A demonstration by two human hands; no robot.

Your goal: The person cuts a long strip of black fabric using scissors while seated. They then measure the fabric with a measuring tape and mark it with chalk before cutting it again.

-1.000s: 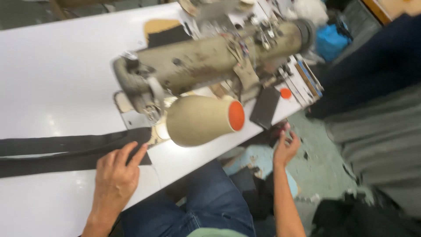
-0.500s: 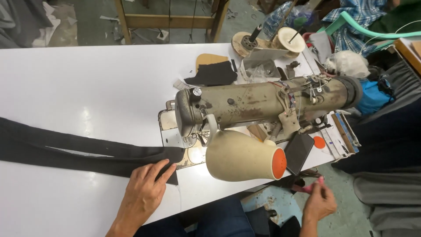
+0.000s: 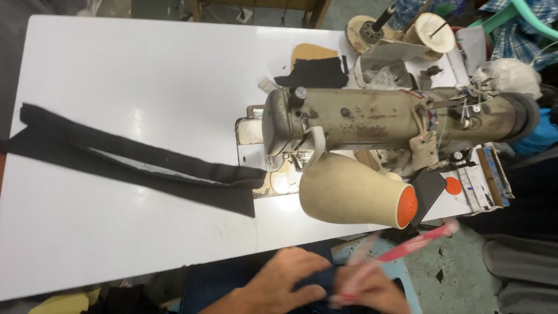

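- The red-and-pink tool is a thin, streaked blur that slants up to the right from our right hand, low at the near edge of the view and below the table; the blur hides what kind of tool it is.
- Our right-hand grip is clenched around the tool's lower end, so the long part stands free above the lap.
- Our left hand lies just beside it, fingers spread over a dark piece of cloth in the lap; whether that grip pinches the cloth or only presses on it, we cannot tell.
- Both hands sit off the table, which fits work done close to the body rather than under the needle.
- Farther out, a long black fabric strip lies flat across the table, its right end tucked up against the foot of the sewing machine, seemingly parked there for stitching.
- A cream cone of thread with an orange end lies on its side in front of the machine.
- Beyond the machine we see black scraps and two wooden spools at the far edge, out of the way.
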